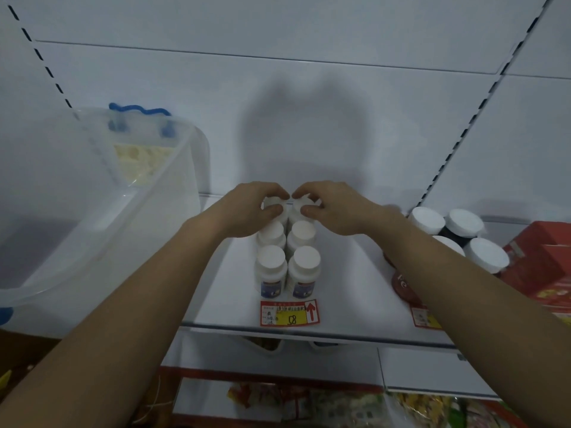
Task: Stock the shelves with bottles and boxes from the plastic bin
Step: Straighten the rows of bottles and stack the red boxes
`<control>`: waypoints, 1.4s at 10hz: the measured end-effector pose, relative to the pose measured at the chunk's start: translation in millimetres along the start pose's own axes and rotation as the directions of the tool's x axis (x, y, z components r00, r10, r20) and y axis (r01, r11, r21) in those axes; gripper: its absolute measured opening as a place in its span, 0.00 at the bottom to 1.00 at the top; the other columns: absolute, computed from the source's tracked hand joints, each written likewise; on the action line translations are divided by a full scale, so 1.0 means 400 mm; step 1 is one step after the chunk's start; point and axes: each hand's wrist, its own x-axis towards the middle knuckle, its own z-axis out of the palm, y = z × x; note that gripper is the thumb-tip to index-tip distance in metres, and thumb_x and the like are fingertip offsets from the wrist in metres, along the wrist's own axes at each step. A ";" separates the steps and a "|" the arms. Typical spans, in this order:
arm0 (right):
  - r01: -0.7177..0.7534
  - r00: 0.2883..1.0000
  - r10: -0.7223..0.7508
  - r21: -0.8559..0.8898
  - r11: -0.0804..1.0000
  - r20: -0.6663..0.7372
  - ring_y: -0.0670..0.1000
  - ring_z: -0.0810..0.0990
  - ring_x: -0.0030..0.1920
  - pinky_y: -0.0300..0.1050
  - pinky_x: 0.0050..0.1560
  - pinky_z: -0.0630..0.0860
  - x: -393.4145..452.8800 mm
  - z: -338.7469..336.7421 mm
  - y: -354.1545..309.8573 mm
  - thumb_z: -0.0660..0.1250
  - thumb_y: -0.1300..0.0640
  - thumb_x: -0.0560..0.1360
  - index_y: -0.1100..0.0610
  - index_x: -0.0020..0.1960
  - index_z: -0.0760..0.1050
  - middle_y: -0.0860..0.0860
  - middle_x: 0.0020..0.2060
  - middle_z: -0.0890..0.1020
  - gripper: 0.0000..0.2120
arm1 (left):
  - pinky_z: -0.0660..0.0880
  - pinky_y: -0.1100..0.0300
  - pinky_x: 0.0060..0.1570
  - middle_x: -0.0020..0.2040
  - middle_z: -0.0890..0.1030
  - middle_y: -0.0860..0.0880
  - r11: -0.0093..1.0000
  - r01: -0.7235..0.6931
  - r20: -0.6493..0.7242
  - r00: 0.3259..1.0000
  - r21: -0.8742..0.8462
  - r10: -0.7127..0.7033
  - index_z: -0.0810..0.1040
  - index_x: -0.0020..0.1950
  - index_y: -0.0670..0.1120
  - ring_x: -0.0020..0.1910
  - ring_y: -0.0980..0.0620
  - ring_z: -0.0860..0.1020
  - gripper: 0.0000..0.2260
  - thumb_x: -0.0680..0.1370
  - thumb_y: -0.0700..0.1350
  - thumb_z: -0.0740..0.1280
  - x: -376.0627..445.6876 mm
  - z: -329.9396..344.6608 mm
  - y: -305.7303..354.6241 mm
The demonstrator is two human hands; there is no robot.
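Fingers of the left hand [247, 208] curl over the white cap of the rear-left white plastic bottle [272, 205], gripping it; the right hand [332, 208] likewise grips the rear-right white bottle [298, 206]. Both stand at the back of two rows of white-capped bottles [287, 267] on the white metal shelf [346, 282]. Left stands the clear plastic bin [102, 211]; right, dark white-lidded jars [457, 230].

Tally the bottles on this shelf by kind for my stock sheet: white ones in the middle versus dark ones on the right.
White bottles in two columns: 6, the back two gripped by the left hand and right hand
Dark bottles with white caps: 4 visible
Total: 10
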 end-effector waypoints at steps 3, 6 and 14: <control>0.022 0.999 -0.023 0.035 0.999 0.037 0.47 0.75 0.51 0.41 0.55 0.69 -0.006 -0.008 -0.008 0.64 0.51 0.82 0.50 0.70 0.74 0.51 0.61 0.79 0.17 | 0.68 0.61 0.51 0.64 0.79 0.53 0.999 0.036 0.004 0.999 -0.024 -0.036 0.76 0.68 0.54 0.48 0.56 0.74 0.14 0.82 0.50 0.64 -0.002 -0.003 -0.020; -0.075 0.994 0.057 0.211 0.975 0.091 0.43 0.78 0.50 0.40 0.55 0.70 -0.111 -0.009 0.015 0.65 0.29 0.70 0.47 0.82 0.48 0.47 0.77 0.65 0.49 | 0.74 0.61 0.48 0.77 0.66 0.53 0.962 0.176 0.047 0.984 -0.206 -0.170 0.45 0.81 0.62 0.45 0.60 0.81 0.58 0.59 0.76 0.72 -0.186 -0.036 0.008; -0.092 0.985 0.039 0.316 0.944 0.169 0.49 0.76 0.63 0.51 0.65 0.74 -0.165 0.170 -0.002 0.82 0.42 0.62 0.45 0.74 0.58 0.43 0.67 0.75 0.49 | 0.76 0.56 0.59 0.70 0.69 0.68 0.982 -0.048 0.114 0.991 -0.183 0.069 0.48 0.77 0.66 0.64 0.63 0.73 0.51 0.66 0.57 0.80 -0.223 0.102 -0.015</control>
